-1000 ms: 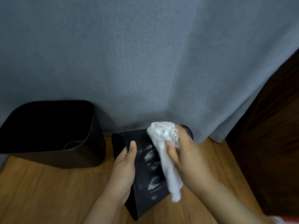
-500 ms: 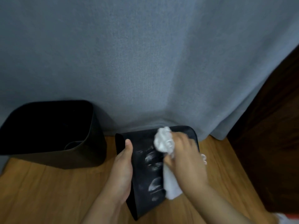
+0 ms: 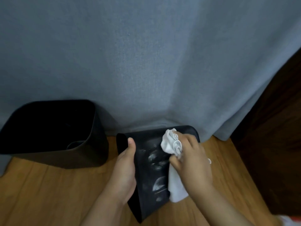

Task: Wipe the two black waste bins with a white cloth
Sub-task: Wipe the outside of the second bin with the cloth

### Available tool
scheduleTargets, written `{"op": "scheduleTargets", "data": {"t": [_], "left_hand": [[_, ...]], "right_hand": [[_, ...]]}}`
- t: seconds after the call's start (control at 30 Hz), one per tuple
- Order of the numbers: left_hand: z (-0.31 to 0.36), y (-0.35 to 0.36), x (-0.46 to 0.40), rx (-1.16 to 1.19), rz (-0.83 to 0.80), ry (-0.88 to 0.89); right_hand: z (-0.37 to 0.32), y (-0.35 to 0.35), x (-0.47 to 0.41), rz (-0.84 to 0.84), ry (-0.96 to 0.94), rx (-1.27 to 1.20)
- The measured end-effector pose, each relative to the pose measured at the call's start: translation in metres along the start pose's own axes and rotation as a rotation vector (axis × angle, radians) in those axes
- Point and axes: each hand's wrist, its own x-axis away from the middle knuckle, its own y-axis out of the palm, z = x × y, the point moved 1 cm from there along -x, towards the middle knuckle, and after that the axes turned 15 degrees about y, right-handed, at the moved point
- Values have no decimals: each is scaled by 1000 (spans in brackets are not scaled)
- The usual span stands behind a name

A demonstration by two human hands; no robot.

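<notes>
Grey curtain [image 3: 146,62] and wood-plank floor [image 3: 40,193] frame the scene. Left hand [image 3: 124,170] clasps the tilted black bin [image 3: 151,173] by its left edge, thumb on top; right hand [image 3: 190,162] clutches a bunched white cloth [image 3: 172,144] against the bin's smooth, smeared wall, beside the left-hand hold. Second bin [image 3: 53,132] stands upright, well left of that hold — apparently unwiped. Risk: hard rubbing could slip the slick plastic from the one-handed hold, or merely spread the streaks.

One black waste bin [image 3: 53,132] stands upright on the wooden floor by the curtain, its mouth open. The second black bin [image 3: 151,168] lies tipped beside it, its smudged side up, with a bunched white cloth [image 3: 173,144] pressed on it.
</notes>
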Motion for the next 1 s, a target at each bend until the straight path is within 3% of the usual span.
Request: {"op": "scheduleTargets", "data": {"t": [0.07,0.2,0.27,0.33,0.4,0.57,0.67,0.77,0.93,1.0], "left_hand": [[1,2,-1,-12,16,1],[0,0,-1,-28,30,-30],[0,-1,-1,-21,9,-27],[2,0,1,-33,-8,-10],[5,2,2,-32,-4,-2],[5,-1,-1,-8,10,-45],[5,-2,-1,-39,-14,-8],[5,-3,-2,-46,22,-4],[5,0,-3,-32,23,-4],[6,-2,-4,-55,30,25]], "right_hand": [[-10,0,7,5,-79,-20],[-32,4,35,-87,-415,50],[-21,4,24,-28,-377,98],[-10,2,12,40,-179,67],[-12,2,11,49,-108,14],[-25,9,38,-53,-512,93],[-1,10,25,29,-347,144],[2,10,23,83,-146,23],[-15,18,45,12,-500,99],[-2,17,35,41,-434,128]]}}
